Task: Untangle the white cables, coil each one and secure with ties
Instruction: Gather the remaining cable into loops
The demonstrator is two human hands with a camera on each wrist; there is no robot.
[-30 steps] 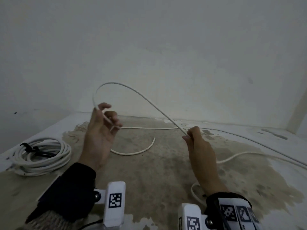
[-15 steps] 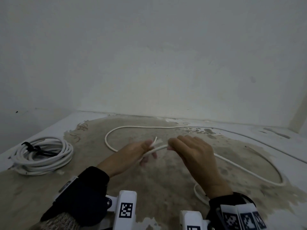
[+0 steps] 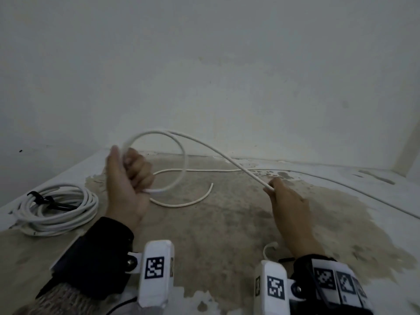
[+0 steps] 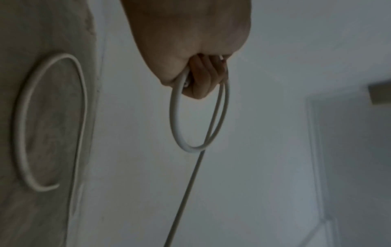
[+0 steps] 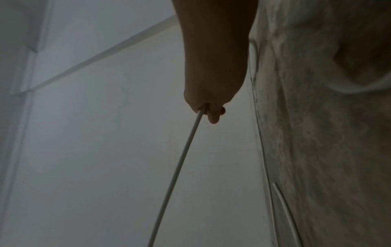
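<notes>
My left hand (image 3: 129,178) is raised above the stained floor and grips a small loop of white cable (image 3: 181,153) in its fist. The left wrist view shows the loop (image 4: 180,130) hanging from the curled fingers (image 4: 201,78). From the loop the cable runs down to the right into my right hand (image 3: 284,201), which pinches it at the fingertips (image 5: 213,115). Beyond that hand the cable (image 3: 363,194) trails away across the floor to the right. Another loose cable end (image 3: 188,202) curves on the floor between my hands.
A finished coil of white cable (image 3: 56,212) bound with a black tie (image 3: 45,200) lies on the floor at the left. A short cable piece (image 3: 268,247) shows by my right wrist. The white wall (image 3: 204,76) rises just behind.
My hands met low over the floor half a second ago; now they are apart again, the left raised with a new loop in its fist, the right sliding out along the cable.
</notes>
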